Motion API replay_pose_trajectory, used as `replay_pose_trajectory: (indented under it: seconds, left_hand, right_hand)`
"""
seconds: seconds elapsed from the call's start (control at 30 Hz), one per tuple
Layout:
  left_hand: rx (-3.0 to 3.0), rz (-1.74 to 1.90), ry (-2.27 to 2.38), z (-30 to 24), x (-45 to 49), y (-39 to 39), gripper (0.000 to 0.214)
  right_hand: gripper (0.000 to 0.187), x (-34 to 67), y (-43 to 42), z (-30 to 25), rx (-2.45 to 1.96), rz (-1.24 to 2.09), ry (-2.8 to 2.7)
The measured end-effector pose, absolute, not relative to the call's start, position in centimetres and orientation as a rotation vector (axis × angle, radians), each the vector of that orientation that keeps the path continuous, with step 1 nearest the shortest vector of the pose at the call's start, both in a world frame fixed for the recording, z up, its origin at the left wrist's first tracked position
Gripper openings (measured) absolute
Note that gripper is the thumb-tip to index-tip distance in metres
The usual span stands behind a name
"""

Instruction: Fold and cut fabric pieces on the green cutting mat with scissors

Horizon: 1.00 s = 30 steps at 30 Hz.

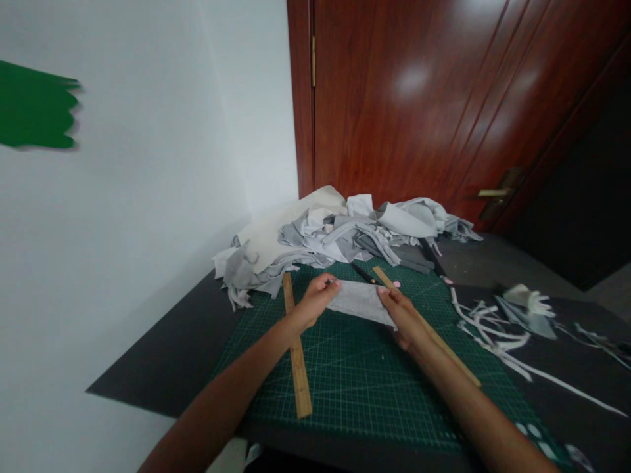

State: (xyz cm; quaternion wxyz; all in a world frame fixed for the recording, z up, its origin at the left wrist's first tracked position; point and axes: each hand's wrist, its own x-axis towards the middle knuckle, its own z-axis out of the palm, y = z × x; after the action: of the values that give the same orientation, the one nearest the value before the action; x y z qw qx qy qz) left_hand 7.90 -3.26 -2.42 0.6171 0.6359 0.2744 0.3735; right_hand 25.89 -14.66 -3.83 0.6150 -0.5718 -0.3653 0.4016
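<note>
A light grey piece of fabric [362, 300] is stretched between my two hands, above the green cutting mat [355, 394]. My left hand [318, 299] pinches its left end between thumb and fingers. At the right end my right hand [400, 312] grips it, thumb on top and the other fingers partly hidden beneath. One wooden ruler [299, 368] lies on the mat under my left forearm. Another wooden ruler [453, 358] slants along the right side, partly covered by my right hand and forearm. Beyond the fabric lies a dark, slim tool [363, 272], its kind unclear.
A heap of grey and white fabric scraps [340, 236] spreads along the back of the dark table [162, 368]. White fabric strips [497, 335] and more scraps lie at the right. Behind stands a reddish wooden door [394, 118]; a white wall [148, 164] borders the left.
</note>
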Motion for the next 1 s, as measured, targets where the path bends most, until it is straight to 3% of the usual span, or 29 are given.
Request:
replay_pose_trajectory:
  seconds: [0.1,0.23,0.33,0.43,0.5,0.63,0.8,0.93,1.0]
  left_hand:
    - [1.327,0.835,0.698,-3.0,8.0,-3.0,0.045]
    - [1.176,0.771,0.751,-3.1,7.8,-2.6,0.041]
    - [1.127,0.695,0.734,-2.3,7.5,-2.7,0.042]
    - [1.055,0.59,0.56,-1.2,6.9,-3.0,0.06]
    - [1.057,0.565,0.421,-0.6,6.5,-3.2,0.067]
    - [1.075,0.554,0.279,-0.3,6.3,-3.1,0.053]
    - [1.013,0.628,0.274,-0.7,6.6,-2.9,0.055]
    - [1.067,0.702,0.376,-1.3,7.1,-2.7,0.053]
    - [1.168,0.733,0.445,-1.7,7.2,-2.6,0.051]
  right_hand:
    - [0.06,25.9,-14.8,-3.8,-1.267,1.048,-0.829]
    - [0.093,26.0,-15.1,-3.4,-1.184,0.972,-0.894]
    - [0.068,26.4,-15.0,-3.6,-1.175,0.995,-0.918]
    - [0.036,27.0,-14.8,-3.9,-1.2,1.073,-0.771]
    - [0.025,27.3,-14.6,-3.7,-1.156,1.145,-0.639]
    - [0.012,27.6,-14.7,-2.6,-0.954,1.254,-0.529]
    - [0.025,27.3,-15.6,-1.5,-0.806,1.261,-0.63]
    - [0.054,27.0,-15.8,-2.2,-0.834,1.207,-0.778]
    - [0.059,27.0,-15.4,-2.9,-0.934,1.158,-0.817]
